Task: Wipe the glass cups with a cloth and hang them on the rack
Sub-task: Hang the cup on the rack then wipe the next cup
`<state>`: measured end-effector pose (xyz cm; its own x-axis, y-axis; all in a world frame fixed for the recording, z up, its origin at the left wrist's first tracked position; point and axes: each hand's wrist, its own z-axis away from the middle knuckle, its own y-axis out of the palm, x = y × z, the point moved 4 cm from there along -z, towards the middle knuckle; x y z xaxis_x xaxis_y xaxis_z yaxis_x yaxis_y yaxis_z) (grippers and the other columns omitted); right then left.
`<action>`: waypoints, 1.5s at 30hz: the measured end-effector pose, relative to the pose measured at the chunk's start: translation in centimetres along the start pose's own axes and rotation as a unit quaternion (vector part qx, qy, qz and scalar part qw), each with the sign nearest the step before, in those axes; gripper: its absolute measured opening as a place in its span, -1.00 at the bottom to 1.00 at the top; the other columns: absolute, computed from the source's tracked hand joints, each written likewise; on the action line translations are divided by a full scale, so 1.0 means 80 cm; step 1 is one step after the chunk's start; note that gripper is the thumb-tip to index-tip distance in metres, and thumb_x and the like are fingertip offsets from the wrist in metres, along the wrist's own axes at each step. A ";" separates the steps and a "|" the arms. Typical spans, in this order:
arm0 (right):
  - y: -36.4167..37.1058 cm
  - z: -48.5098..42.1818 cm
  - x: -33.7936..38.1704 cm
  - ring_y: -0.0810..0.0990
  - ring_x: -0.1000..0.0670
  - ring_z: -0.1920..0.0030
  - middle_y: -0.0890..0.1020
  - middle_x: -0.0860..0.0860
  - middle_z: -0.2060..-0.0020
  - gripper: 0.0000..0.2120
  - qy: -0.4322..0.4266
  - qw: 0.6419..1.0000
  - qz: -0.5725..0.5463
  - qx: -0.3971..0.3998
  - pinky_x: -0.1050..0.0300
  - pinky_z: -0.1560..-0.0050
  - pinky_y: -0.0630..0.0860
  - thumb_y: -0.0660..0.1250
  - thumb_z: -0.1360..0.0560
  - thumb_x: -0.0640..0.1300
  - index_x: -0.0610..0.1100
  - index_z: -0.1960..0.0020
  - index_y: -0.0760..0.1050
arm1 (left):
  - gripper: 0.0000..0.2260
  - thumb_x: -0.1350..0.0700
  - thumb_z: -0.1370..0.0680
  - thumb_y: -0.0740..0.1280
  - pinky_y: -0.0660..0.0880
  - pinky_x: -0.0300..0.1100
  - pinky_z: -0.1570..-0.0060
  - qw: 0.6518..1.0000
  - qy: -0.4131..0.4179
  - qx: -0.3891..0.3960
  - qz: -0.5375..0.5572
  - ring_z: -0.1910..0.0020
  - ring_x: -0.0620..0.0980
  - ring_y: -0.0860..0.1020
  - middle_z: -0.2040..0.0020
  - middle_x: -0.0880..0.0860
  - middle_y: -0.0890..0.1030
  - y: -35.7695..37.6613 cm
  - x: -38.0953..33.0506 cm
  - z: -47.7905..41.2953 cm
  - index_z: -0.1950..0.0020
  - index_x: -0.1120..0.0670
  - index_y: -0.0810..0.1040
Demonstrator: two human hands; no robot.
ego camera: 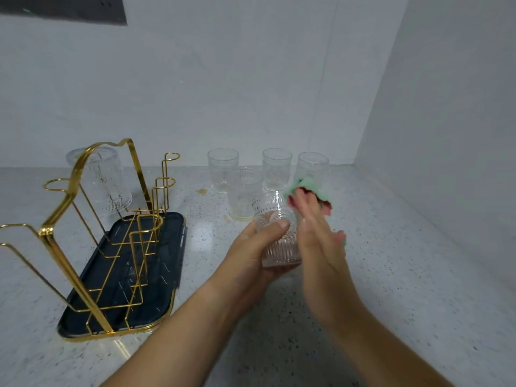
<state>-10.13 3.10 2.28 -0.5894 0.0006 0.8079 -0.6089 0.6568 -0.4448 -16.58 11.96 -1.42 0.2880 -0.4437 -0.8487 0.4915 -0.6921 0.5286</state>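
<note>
Two bare forearms reach in from the near edge over a white speckled stone countertop [391, 275]. The left hand [257, 247] grips a clear ribbed glass cup [282, 251] from the left side, its thumb curled across the near face, and holds the cup tilted above the counter. The right hand [315, 236] lies along the cup's right side with its fingers stretched straight and together. A green cloth with a reddish patch [308, 184] shows past the fingertips and again at the hand's right edge. Whether the thumb pinches the cloth cannot be told.

On the left stands a gold wire rack [47, 231] on a dark oblong tray with a gold rim [167, 247]. One inverted glass cup [111, 188] hangs on a peg at the rack's far side. Beyond the hands, three upright glass cups [277, 169] stand in a row near the back wall. A fourth upright cup [244, 194] stands just in front of them, partly hidden by the held cup. A small yellowish stain [202, 191] marks the counter between the rack and the row.

The counter runs to a pale grey back wall [223, 79], which meets a plain side wall [446, 107] in a corner at the far right. A dark panel [61, 8] crosses the top left.
</note>
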 end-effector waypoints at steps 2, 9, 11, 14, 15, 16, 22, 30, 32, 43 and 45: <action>0.012 0.001 -0.017 -0.12 0.12 -0.66 -0.01 0.26 -0.64 -0.46 -0.016 0.987 0.161 0.019 -0.23 -0.59 -0.30 -0.15 -0.68 0.21 0.18 -0.65 -0.01 | -0.45 -0.01 -0.55 0.47 0.62 0.11 -0.25 0.999 0.028 -0.016 -0.012 -0.27 0.23 0.65 -0.31 0.23 0.67 -0.002 -0.005 0.001 -0.48 0.21 0.53; 0.005 0.033 -0.001 -0.35 0.17 -0.61 -0.26 0.28 -0.62 -0.41 -0.089 0.973 0.208 0.050 -0.30 -0.54 -0.43 -0.41 -0.61 0.31 0.22 -0.62 -0.26 | -0.30 -0.42 -0.54 0.22 0.45 0.19 -0.47 0.997 0.020 -0.049 -0.049 -0.33 0.14 0.67 -0.31 0.17 0.70 -0.003 -0.002 0.005 -0.44 0.07 0.60; -0.004 0.005 0.001 -0.34 0.19 -0.61 -0.26 0.30 -0.62 -0.44 -0.081 0.972 0.219 0.033 -0.29 -0.54 -0.44 -0.38 -0.62 0.29 0.25 -0.61 -0.28 | -0.37 -0.40 -0.58 0.23 0.47 0.25 -0.45 0.994 0.038 -0.066 -0.078 -0.33 0.13 0.66 -0.32 0.13 0.70 0.000 0.000 0.004 -0.46 0.01 0.58; 0.001 -0.004 0.007 -0.31 0.26 -0.60 -0.30 0.35 -0.59 -0.41 -0.088 0.978 0.180 0.050 -0.27 -0.55 -0.43 -0.41 -0.61 0.32 0.26 -0.62 -0.25 | -0.41 -0.35 -0.59 0.18 0.53 0.15 -0.36 0.992 0.055 -0.071 -0.087 -0.31 0.13 0.68 -0.31 0.12 0.71 0.002 -0.006 0.009 -0.45 -0.03 0.60; 0.011 0.006 0.007 -0.32 0.24 -0.60 -0.35 0.36 -0.58 -0.43 -0.098 0.977 0.177 0.074 -0.25 -0.55 -0.43 -0.44 -0.60 0.33 0.30 -0.59 -0.30 | -0.36 -0.39 -0.57 0.18 0.54 0.12 -0.34 0.993 0.055 -0.074 -0.075 -0.30 0.14 0.68 -0.30 0.14 0.71 -0.001 -0.009 0.009 -0.45 -0.01 0.59; 0.021 0.020 0.003 -0.32 0.21 -0.61 -0.37 0.35 -0.57 -0.46 -0.104 0.976 0.168 0.093 -0.24 -0.56 -0.42 -0.44 -0.60 0.33 0.34 -0.56 -0.37 | -0.30 -0.43 -0.53 0.21 0.54 0.12 -0.34 0.995 0.046 -0.074 -0.055 -0.29 0.17 0.69 -0.29 0.18 0.71 -0.004 -0.012 0.009 -0.46 0.03 0.59; 0.023 0.036 -0.016 -0.28 0.16 -0.63 -0.28 0.25 -0.63 -0.33 -0.093 0.985 0.117 0.081 -0.25 -0.60 -0.33 -0.36 -0.64 0.30 0.04 -0.67 -0.13 | -0.21 -0.42 -0.45 0.32 0.55 0.09 -0.34 0.994 0.048 -0.079 -0.050 -0.27 0.17 0.70 -0.28 0.21 0.71 -0.006 -0.014 0.006 -0.46 0.13 0.57; -0.008 -0.019 0.024 0.42 0.14 -0.49 0.46 0.11 -0.47 -0.54 -0.057 0.989 -0.136 0.013 -0.01 -0.50 0.40 -0.02 -0.69 0.13 0.07 -0.51 0.39 | -0.57 -0.27 -0.64 0.23 0.63 0.19 -0.23 0.990 0.092 -0.047 -0.093 -0.20 0.18 0.71 -0.21 0.15 0.74 0.004 -0.015 0.007 -0.28 -0.04 0.70; -0.021 -0.026 0.026 0.65 0.15 -0.21 0.69 0.03 -0.19 -0.62 -0.026 0.985 -0.170 0.028 0.23 -0.19 0.59 0.02 -0.75 -0.04 -0.09 -0.34 0.56 | -0.59 -0.24 -0.61 0.23 0.64 0.11 -0.15 0.988 0.098 -0.042 -0.108 -0.11 0.15 0.73 -0.13 0.15 0.75 0.001 -0.019 0.007 -0.17 -0.04 0.74; -0.058 -0.037 0.017 0.64 0.06 0.30 0.69 0.04 0.31 -0.70 0.002 0.986 -0.143 0.083 0.21 0.27 0.58 0.23 -0.53 0.08 -0.06 0.08 0.66 | -0.38 -0.35 -0.58 0.16 0.51 -0.09 0.25 0.992 -0.058 0.100 0.058 0.28 0.10 0.63 0.09 0.19 0.70 0.018 -0.014 0.015 -0.04 0.14 0.75; -0.053 -0.031 0.009 0.56 -0.05 0.38 0.59 -0.02 0.37 -0.66 0.002 0.986 -0.152 0.068 0.12 0.32 0.54 0.20 -0.61 0.06 -0.13 0.16 0.58 | -0.39 -0.35 -0.59 0.17 0.52 -0.09 0.26 0.993 -0.055 0.096 0.052 0.28 0.12 0.62 0.09 0.20 0.69 0.021 -0.014 0.015 -0.03 0.14 0.75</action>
<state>-6.66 2.20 5.71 -0.3672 -0.1776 0.9130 -0.8230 0.5194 -0.2300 -17.11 10.61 0.43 0.2321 -0.5708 -0.7876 0.2956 -0.7300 0.6162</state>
